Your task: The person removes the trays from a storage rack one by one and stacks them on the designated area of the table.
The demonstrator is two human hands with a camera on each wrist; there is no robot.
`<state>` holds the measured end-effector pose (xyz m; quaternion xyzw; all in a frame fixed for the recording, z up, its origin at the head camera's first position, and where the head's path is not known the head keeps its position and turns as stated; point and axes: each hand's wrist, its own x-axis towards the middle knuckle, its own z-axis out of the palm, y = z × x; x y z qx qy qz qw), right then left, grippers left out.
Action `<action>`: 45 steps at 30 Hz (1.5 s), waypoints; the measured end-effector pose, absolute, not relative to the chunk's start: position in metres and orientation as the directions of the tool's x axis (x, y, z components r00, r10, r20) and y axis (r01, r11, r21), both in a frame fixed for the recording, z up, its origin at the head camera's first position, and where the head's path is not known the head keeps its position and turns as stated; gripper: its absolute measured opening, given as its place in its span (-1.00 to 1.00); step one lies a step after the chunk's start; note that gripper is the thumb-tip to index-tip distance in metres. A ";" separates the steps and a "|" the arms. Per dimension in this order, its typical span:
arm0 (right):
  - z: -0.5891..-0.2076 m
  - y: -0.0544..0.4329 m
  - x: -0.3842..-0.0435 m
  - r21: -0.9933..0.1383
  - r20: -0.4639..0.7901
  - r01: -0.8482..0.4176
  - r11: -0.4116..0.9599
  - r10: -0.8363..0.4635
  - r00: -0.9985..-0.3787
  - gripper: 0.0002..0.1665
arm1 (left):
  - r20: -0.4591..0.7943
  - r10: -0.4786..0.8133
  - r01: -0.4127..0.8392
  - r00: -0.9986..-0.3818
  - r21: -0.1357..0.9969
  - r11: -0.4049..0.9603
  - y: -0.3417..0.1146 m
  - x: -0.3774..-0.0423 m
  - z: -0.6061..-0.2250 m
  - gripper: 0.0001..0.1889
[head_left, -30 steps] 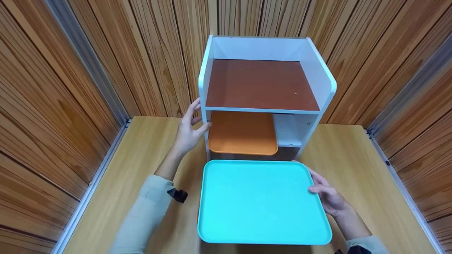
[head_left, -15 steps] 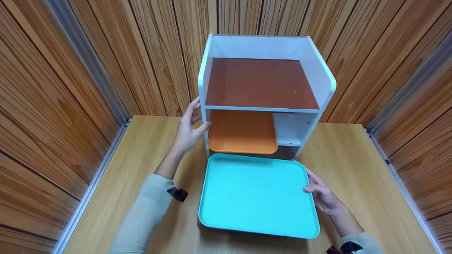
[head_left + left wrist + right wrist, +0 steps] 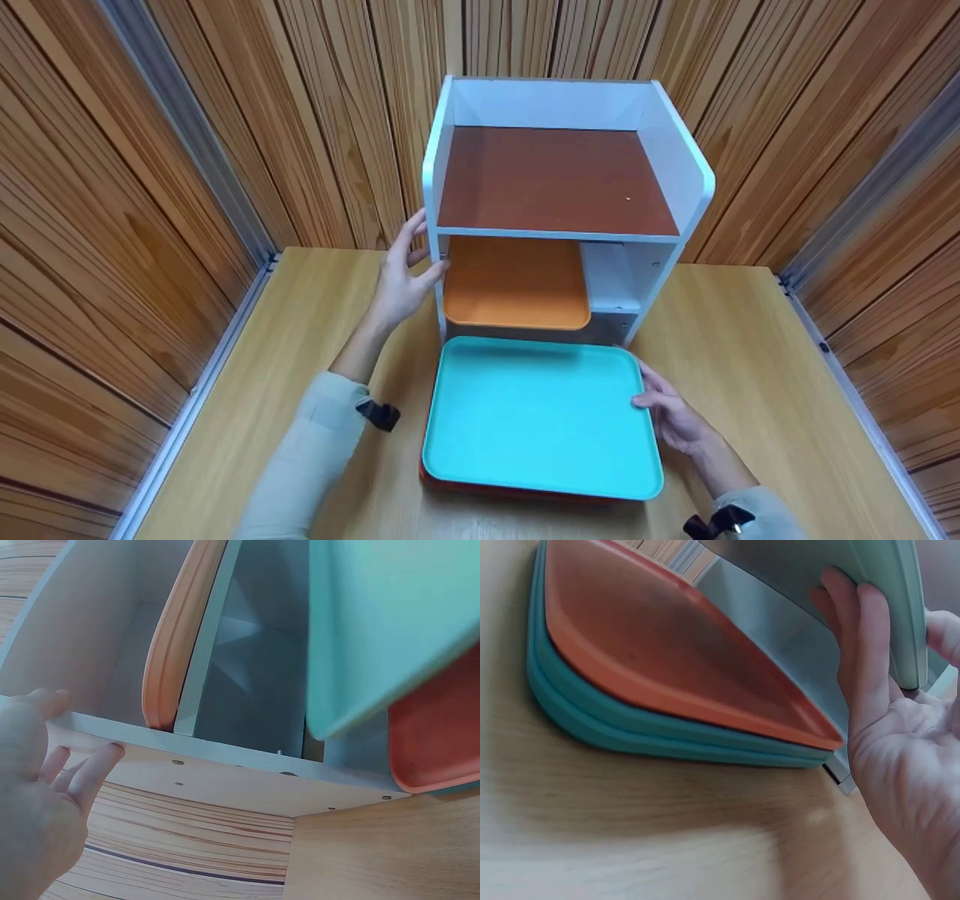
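My right hand (image 3: pixel 679 420) grips the right edge of a turquoise tray (image 3: pixel 540 420), thumb on top and fingers beneath. The tray is held above a stack in front of a white shelf unit (image 3: pixel 682 161). In the right wrist view, a red-orange tray (image 3: pixel 660 637) tops that stack, with turquoise trays (image 3: pixel 667 739) under it. At the unit's left side panel my left hand (image 3: pixel 401 281) holds the front edge, thumb at the inner side and fingers outside. An orange tray (image 3: pixel 517 285) lies on the middle shelf, toward the left.
The unit's top shelf has a brown surface (image 3: pixel 555 180). Below the orange tray is a lower compartment (image 3: pixel 255 682), seen in the left wrist view. Wood-patterned walls (image 3: pixel 112 187) enclose the wooden table (image 3: pixel 720 322) at the back and sides.
My right hand has moved the turquoise tray leftward, and its near edge has come forward over the stack. More of the red-orange tray shows beneath. The left hand stays on the panel.
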<state>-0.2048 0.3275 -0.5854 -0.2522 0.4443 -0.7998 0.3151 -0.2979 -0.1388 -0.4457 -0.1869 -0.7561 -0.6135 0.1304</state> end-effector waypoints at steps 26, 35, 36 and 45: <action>-0.592 0.317 -0.206 -0.940 -0.196 0.323 -0.114 -0.594 -0.780 0.15 | 0.440 0.123 0.456 -0.890 0.869 0.191 -0.139 -0.298 -0.445 -0.15; -0.587 0.315 -0.208 -0.964 -0.222 0.266 0.003 -0.558 -0.799 0.17 | 0.425 0.124 0.441 -0.897 0.878 0.187 -0.139 -0.297 -0.446 -0.16; -0.586 0.314 -0.208 -0.969 -0.226 0.245 0.036 -0.536 -0.814 0.15 | 0.425 0.122 0.442 -0.897 0.877 0.188 -0.139 -0.297 -0.446 -0.16; -0.573 0.309 -0.206 -0.942 -0.269 0.176 0.287 -0.326 -0.906 -0.11 | 0.426 0.128 0.443 -0.896 0.877 0.184 -0.140 -0.297 -0.445 -0.17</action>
